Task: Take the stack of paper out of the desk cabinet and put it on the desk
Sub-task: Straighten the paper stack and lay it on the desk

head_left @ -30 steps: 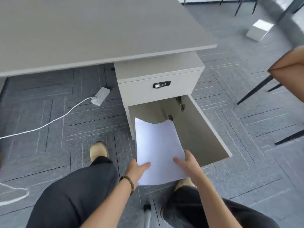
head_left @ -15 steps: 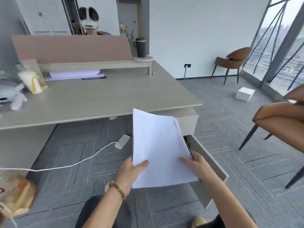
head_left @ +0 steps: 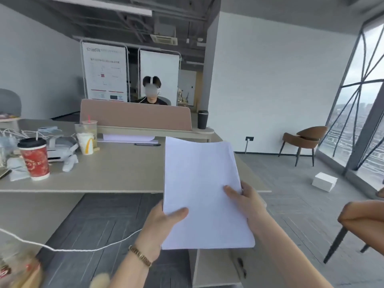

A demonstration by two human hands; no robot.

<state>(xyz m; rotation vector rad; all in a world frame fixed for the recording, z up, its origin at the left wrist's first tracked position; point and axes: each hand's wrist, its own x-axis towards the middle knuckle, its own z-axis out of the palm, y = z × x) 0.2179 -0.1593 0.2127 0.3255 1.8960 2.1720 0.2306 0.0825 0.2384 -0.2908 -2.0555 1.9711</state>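
Note:
A white stack of paper (head_left: 202,183) hangs in the air in front of me, tilted up, its top end over the near right corner of the beige desk (head_left: 116,173). My left hand (head_left: 164,223) grips its lower left edge, thumb on top. My right hand (head_left: 247,201) holds its right edge. The desk cabinet (head_left: 218,269) shows below the paper at the bottom of the view, its door open.
A red paper cup (head_left: 35,159), a white cup (head_left: 86,143), a clear cup and tangled cables crowd the desk's left side. A pink divider (head_left: 135,117), a black tumbler (head_left: 202,119) and another person lie beyond. A white cable (head_left: 83,249) crosses the floor; brown chairs (head_left: 303,140) stand right.
Both hands have lifted the paper from the open cabinet up to desk height. My view has swung up from the floor to the desk and the room.

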